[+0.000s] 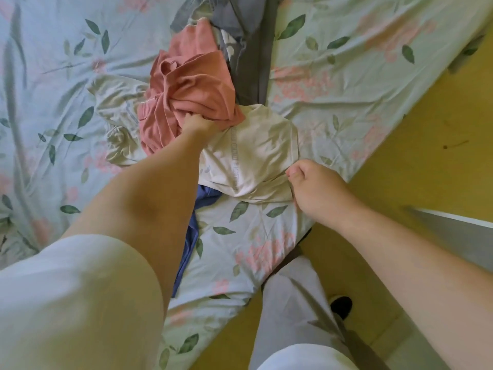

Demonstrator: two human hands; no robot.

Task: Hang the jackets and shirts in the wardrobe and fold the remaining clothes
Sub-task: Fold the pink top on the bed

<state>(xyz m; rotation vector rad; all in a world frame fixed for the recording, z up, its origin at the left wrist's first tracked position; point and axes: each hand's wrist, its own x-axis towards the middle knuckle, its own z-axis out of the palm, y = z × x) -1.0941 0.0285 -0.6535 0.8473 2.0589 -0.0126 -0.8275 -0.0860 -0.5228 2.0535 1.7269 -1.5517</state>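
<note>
A crumpled salmon-pink garment lies in a pile on the bed. My left hand grips its lower edge with curled fingers. Just below it sits a cream white shirt with grey lettering. My right hand is at that shirt's lower right edge, fingers curled; whether it pinches the cloth is unclear. A blue garment pokes out from under the white shirt, partly hidden by my left forearm. Grey clothing lies at the back of the pile.
The bed has a pale green floral sheet and its corner points toward me. A yellow floor runs along the right side. My leg in grey trousers stands by the bed corner. A white panel edge shows at right.
</note>
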